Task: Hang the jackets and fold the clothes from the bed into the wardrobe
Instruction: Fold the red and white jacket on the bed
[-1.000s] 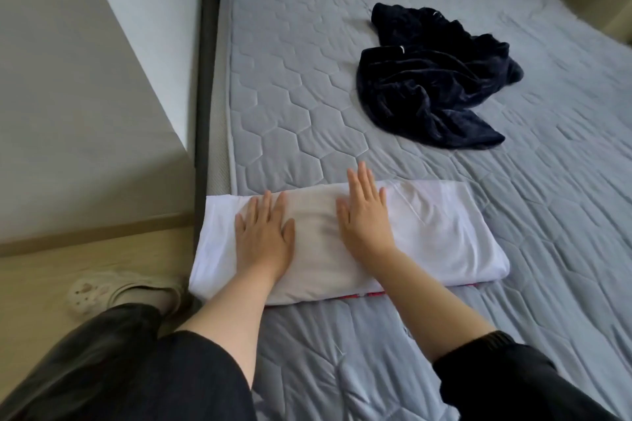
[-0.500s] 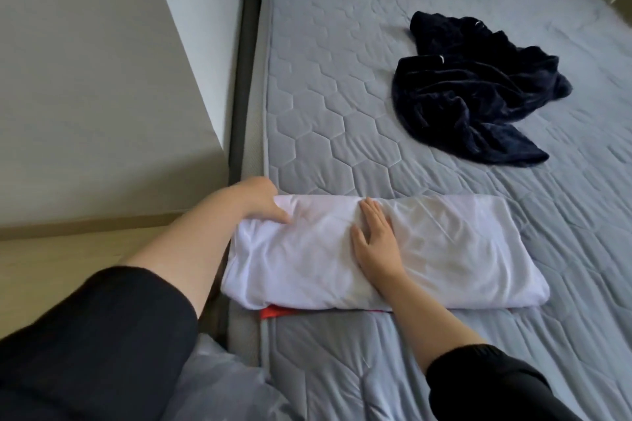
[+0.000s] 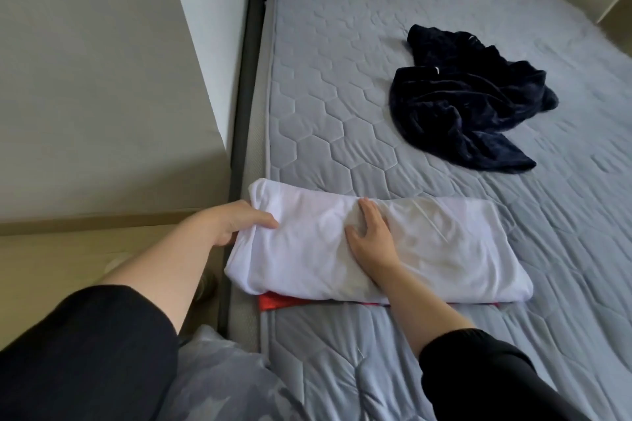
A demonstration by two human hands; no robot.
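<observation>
At the bed's near edge lies the soft, limp white shirt. My left hand pinches its left end; my right hand presses flat mid-shirt. I'd lift by both ends.

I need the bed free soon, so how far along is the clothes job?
Partly done: the white garment lies folded into a long strip near the mattress edge. In hand: the left hand grips its left end while the right hand presses flat on the middle. Left: the dark navy garment lies crumpled and untouched, and no wardrobe shows here.
</observation>
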